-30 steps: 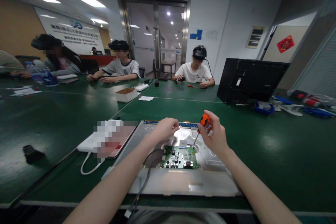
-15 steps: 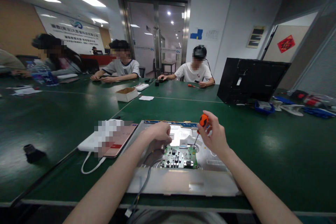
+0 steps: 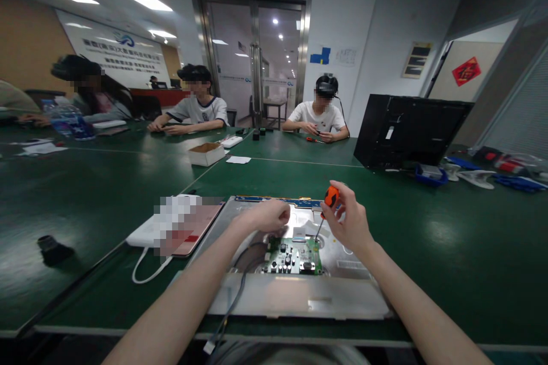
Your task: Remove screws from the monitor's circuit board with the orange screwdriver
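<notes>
My right hand (image 3: 350, 219) is closed round the orange-and-black handle of a screwdriver (image 3: 331, 197). Its thin shaft slants down to the upper right corner of a green circuit board (image 3: 293, 255). That board lies on a silver metal display panel (image 3: 295, 296) with a blue strip along its far edge. Above the board's upper left part hovers my left hand (image 3: 269, 217), its fingers curled inward; what they hold, if anything, is hidden. Dark cables (image 3: 240, 288) run from the board's left side over the panel's near edge, ending in a white connector (image 3: 209, 347).
Left of the panel lie a phone (image 3: 201, 231) and a white power bank (image 3: 143, 234) with a cable. A black monitor (image 3: 411, 131) stands at the back right beside a blue tray (image 3: 430, 175). An open box (image 3: 206, 155) sits mid-table. Several people sit across the table.
My left hand has shifted slightly right over the board. My right hand and the screwdriver stay nearly in place. The person opposite has drawn one hand back to the other.
</notes>
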Demonstrator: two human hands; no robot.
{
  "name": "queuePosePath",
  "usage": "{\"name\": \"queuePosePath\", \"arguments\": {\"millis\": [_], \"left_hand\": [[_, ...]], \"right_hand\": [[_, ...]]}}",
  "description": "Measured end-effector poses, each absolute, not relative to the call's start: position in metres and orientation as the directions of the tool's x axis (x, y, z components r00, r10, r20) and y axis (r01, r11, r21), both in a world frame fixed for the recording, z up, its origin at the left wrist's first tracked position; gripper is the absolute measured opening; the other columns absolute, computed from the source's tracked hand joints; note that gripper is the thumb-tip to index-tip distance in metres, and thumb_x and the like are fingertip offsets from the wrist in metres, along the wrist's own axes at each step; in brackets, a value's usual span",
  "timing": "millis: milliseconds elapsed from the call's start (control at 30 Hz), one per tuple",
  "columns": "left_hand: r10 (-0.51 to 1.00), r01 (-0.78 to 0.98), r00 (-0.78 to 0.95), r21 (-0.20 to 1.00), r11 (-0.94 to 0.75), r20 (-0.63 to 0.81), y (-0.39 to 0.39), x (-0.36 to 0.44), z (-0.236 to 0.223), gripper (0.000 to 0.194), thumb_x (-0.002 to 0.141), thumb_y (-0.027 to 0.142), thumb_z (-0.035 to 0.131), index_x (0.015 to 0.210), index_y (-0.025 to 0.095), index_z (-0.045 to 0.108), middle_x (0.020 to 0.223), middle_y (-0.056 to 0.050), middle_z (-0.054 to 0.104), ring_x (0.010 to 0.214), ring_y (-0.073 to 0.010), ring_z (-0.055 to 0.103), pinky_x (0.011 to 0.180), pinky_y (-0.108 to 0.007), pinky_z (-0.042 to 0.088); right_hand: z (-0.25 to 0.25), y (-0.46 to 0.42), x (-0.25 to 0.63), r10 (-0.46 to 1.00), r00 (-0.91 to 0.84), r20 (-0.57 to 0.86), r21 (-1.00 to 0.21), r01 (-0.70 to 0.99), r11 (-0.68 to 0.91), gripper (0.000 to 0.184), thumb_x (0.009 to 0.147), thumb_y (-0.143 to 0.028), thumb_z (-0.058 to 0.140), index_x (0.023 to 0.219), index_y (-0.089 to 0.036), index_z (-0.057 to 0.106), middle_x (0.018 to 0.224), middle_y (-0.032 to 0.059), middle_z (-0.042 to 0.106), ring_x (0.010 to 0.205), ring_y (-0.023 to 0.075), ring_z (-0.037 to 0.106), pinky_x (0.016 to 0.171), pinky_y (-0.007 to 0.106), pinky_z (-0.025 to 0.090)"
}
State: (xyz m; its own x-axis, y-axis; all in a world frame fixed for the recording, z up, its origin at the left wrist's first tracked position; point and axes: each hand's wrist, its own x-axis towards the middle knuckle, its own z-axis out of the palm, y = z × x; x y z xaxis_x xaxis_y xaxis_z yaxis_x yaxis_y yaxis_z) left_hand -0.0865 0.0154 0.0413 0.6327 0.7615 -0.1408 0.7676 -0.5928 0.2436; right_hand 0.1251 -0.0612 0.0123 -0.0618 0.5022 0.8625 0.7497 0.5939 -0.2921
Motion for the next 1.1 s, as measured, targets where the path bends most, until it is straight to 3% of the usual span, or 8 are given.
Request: {"name": "queuePosePath", "arguments": {"millis": [167, 400, 733, 1100], "left_hand": [[0.541, 0.503, 0.832, 0.576, -0.644, -0.122, 0.001, -0.075, 0.048, 0.007, 0.085, 0.015, 0.056, 0.082, 0.017, 0.062, 0.073, 0.002, 0.064, 0.068, -0.0131, 0.057, 0.060, -0.021, 0.040], [0.414, 0.289, 0.907, 0.824, -0.487, -0.073, -0.011, -0.063, 0.041, 0.009, 0.090, 0.015, 0.054, 0.081, 0.017, 0.054, 0.076, 0.002, 0.059, 0.070, -0.0124, 0.056, 0.065, -0.022, 0.043], [0.405, 0.204, 0.913, 0.807, -0.555, 0.047, -0.018, -0.058, 0.037, 0.012, 0.085, 0.013, 0.062, 0.078, 0.017, 0.054, 0.071, 0.004, 0.054, 0.067, -0.0109, 0.048, 0.062, -0.021, 0.037], [0.364, 0.238, 0.931, 0.804, -0.544, -0.029, -0.026, -0.053, 0.033, 0.005, 0.082, 0.010, 0.068, 0.083, 0.014, 0.072, 0.076, 0.000, 0.069, 0.068, -0.0111, 0.060, 0.066, -0.020, 0.045]], "right_hand": [[0.012, -0.062, 0.125, 0.504, -0.063, 0.861, -0.296, 0.745, 0.598, 0.040, 0.096, -0.032, 0.054, 0.133, -0.021, 0.044, 0.072, -0.0032, 0.060, 0.052, 0.0110, 0.057, 0.047, 0.021, 0.045], [0.011, -0.061, 0.126, 0.506, -0.053, 0.861, -0.308, 0.738, 0.601, 0.041, 0.094, -0.030, 0.055, 0.133, -0.022, 0.045, 0.072, -0.0034, 0.062, 0.052, 0.0111, 0.058, 0.048, 0.021, 0.046], [0.011, -0.061, 0.127, 0.501, -0.068, 0.863, -0.285, 0.753, 0.593, 0.040, 0.095, -0.032, 0.054, 0.133, -0.022, 0.045, 0.075, -0.0021, 0.063, 0.052, 0.0112, 0.058, 0.049, 0.021, 0.047], [0.014, -0.062, 0.127, 0.474, -0.080, 0.877, -0.261, 0.748, 0.610, 0.040, 0.095, -0.032, 0.055, 0.133, -0.022, 0.046, 0.070, -0.0041, 0.060, 0.048, 0.0096, 0.054, 0.046, 0.020, 0.044]]}}
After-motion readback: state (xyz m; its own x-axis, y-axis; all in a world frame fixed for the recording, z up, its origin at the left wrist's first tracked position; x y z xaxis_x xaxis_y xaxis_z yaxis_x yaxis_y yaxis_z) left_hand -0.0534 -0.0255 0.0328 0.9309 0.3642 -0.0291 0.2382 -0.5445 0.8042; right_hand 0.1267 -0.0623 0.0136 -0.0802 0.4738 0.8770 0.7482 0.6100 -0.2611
